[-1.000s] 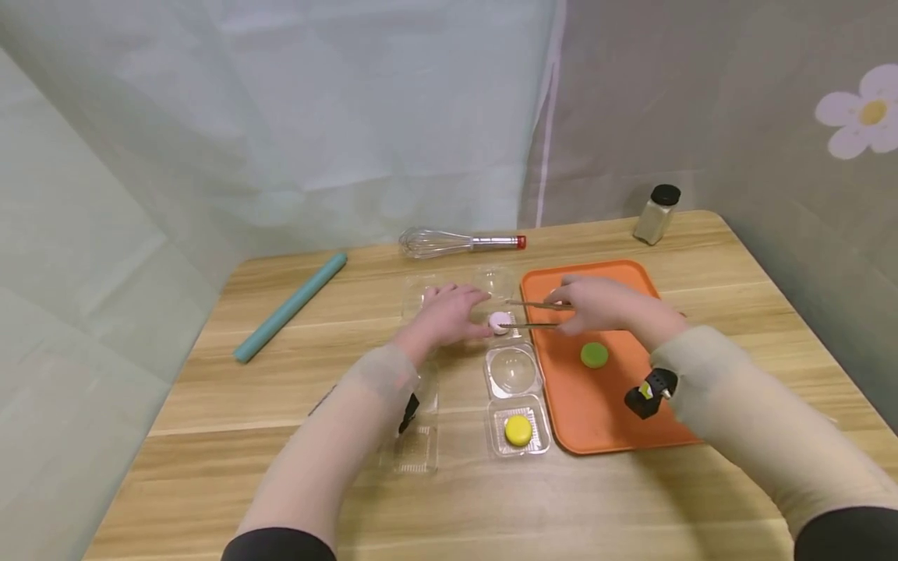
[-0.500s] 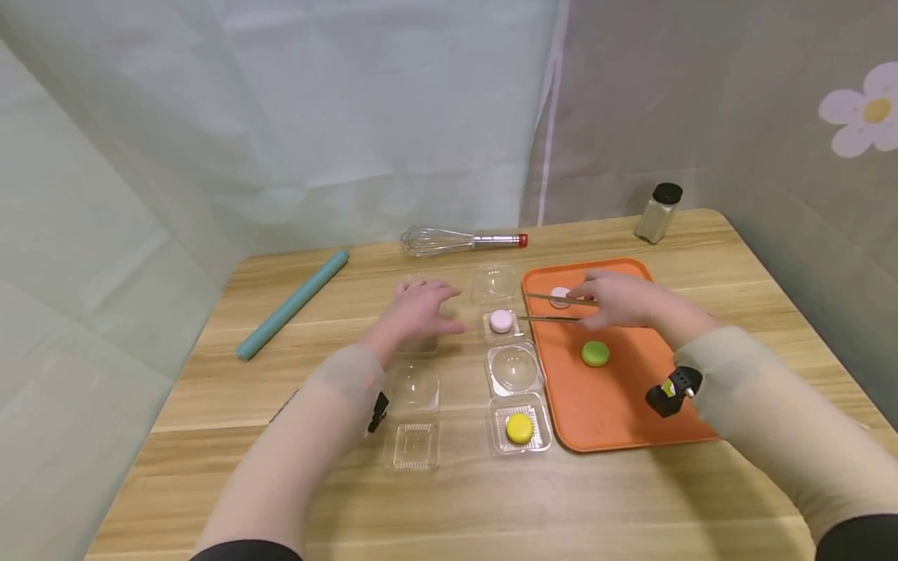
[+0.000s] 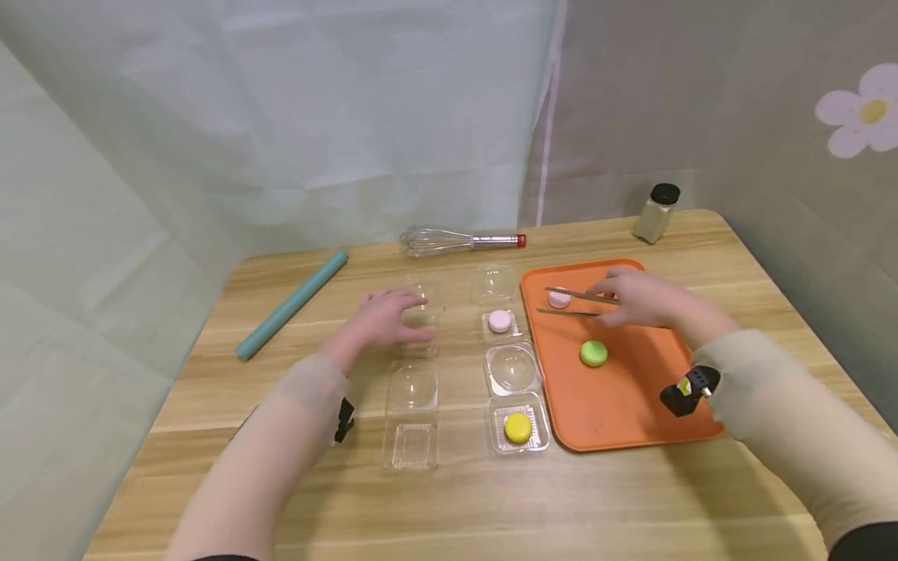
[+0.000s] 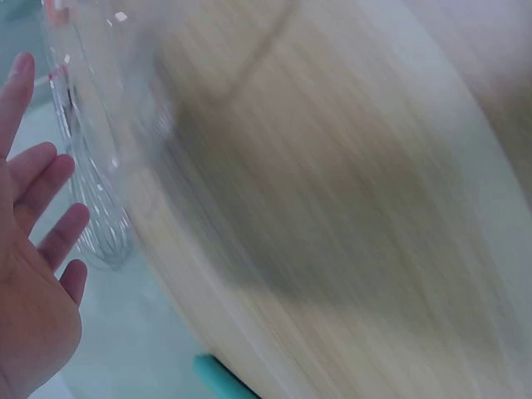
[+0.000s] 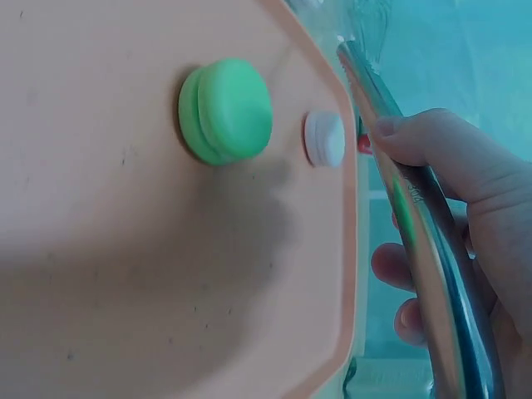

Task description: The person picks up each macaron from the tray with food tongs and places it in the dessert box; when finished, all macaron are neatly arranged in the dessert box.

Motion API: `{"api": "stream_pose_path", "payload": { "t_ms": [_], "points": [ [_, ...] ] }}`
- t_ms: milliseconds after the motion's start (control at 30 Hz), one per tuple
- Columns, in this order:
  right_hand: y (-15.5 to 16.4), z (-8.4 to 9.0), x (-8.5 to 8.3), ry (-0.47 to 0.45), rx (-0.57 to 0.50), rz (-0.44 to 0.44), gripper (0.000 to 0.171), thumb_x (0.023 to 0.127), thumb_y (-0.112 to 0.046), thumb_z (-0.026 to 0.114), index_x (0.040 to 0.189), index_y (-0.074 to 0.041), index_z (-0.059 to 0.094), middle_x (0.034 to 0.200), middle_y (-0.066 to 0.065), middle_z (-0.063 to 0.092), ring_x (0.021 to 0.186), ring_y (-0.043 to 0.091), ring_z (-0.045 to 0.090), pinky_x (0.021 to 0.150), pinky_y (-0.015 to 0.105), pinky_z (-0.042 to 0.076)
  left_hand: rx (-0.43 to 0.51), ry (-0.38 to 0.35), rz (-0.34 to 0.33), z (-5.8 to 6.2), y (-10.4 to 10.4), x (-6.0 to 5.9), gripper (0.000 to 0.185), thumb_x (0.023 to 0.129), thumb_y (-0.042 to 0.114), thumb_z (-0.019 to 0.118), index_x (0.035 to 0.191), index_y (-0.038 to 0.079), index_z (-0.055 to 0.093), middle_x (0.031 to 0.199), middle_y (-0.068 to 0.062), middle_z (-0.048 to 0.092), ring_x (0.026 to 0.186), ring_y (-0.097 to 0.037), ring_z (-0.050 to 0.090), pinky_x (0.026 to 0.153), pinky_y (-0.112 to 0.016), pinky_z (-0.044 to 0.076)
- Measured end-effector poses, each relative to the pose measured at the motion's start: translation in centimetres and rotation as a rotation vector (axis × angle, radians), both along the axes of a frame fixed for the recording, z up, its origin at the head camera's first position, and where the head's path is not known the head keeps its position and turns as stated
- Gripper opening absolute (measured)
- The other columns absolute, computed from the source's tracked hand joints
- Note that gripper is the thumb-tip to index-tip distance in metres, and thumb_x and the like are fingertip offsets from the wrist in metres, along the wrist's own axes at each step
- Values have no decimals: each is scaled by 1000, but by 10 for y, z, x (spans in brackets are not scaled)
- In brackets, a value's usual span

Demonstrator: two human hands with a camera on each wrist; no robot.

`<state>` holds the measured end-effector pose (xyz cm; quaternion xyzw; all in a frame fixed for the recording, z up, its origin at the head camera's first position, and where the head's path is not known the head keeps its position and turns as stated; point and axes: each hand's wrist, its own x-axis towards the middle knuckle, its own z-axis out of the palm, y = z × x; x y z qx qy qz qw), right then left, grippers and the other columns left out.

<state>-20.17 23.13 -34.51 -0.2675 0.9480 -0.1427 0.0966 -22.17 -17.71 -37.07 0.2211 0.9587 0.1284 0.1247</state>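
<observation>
right hand (image 3: 641,300) over the far part of the orange tray (image 3: 617,413), at about 1 o'clock from table centre, fingers curled round a pair of metal tongs (image 3: 578,302) with the two arms spread apart and nothing caught between them. tongs' tips pointing toward 9 o'clock, the upper arm lying across the white macaron (image 3: 558,297) at the tray's far-left corner, whether touching or just above it cannot be told. green macaron (image 3: 594,353) flat on the tray toward 6 o'clock of the tongs, clear of them. in the right wrist view, thumb pressed on the shiny tongs (image 5: 416,224), green macaron (image 5: 226,110) and white macaron (image 5: 324,138) side by side but not touching on the tray (image 5: 125,274). left hand (image 3: 386,315) at about 10 o'clock from table centre, palm down, fingers straight and a little spread, gripping nothing, fingertips at or over an empty clear plastic box (image 3: 419,312); contact cannot be told. in the left wrist view, left hand (image 4: 33,274) with fingers apart, the rest blurred. pink macaron (image 3: 500,320) seated in a small clear box between the left hand and the tray, apart from both. toward 6 o'clock of it a clear domed lid (image 3: 514,369), then a yellow macaron (image 3: 517,427) in its own clear box. another domed lid (image 3: 412,387) and empty clear base (image 3: 411,446) in the column toward 9 o'clock of those. wire whisk (image 3: 459,241) at 12 o'clock, teal rolling pin (image 3: 291,305) lying aslant at 10 o'clock, shaker jar (image 3: 655,213) with black cap at the far corner at 2 o'clock, all on the wooden table (image 3: 456,506).
</observation>
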Motion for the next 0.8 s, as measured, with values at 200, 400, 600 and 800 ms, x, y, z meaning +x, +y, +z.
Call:
{"api": "stream_pose_path", "payload": {
  "t_ms": [200, 400, 600, 800],
  "points": [
    [9, -4, -1, -7, 12, -39, 45, 77, -24, 72, 116, -4, 65, 93, 8, 55, 80, 21, 53, 69, 40, 45, 17, -12, -5, -3, -16, 3, 73, 78, 49, 70, 138, 15, 46, 143, -11, 40, 130, -39, 29, 103, -60, 13],
    [14, -7, -1, -10, 10, -49, 45, 77, -23, 72, 116, -3, 65, 92, 8, 55, 77, 21, 53, 67, 40, 45, 2, -30, 3, -7, -23, 5, 75, 77, 48, 72, 139, 16, 45, 144, -12, 40, 129, -38, 30, 100, -59, 17],
    [17, -7, -1, -9, 19, -60, 46, 77, -24, 72, 116, -2, 64, 92, 8, 56, 77, 21, 54, 68, 41, 46, 12, -30, 4, -8, -27, 7, 76, 76, 48, 73, 139, 15, 46, 143, -12, 40, 128, -38, 30, 97, -57, 19],
    [18, -8, -2, -12, 28, -66, 46, 77, -24, 72, 116, -2, 64, 91, 8, 55, 76, 21, 53, 67, 40, 45, -6, -24, -2, -10, -27, 8, 78, 73, 50, 74, 138, 16, 47, 144, -11, 40, 127, -38, 31, 97, -55, 20]
  ]
}}
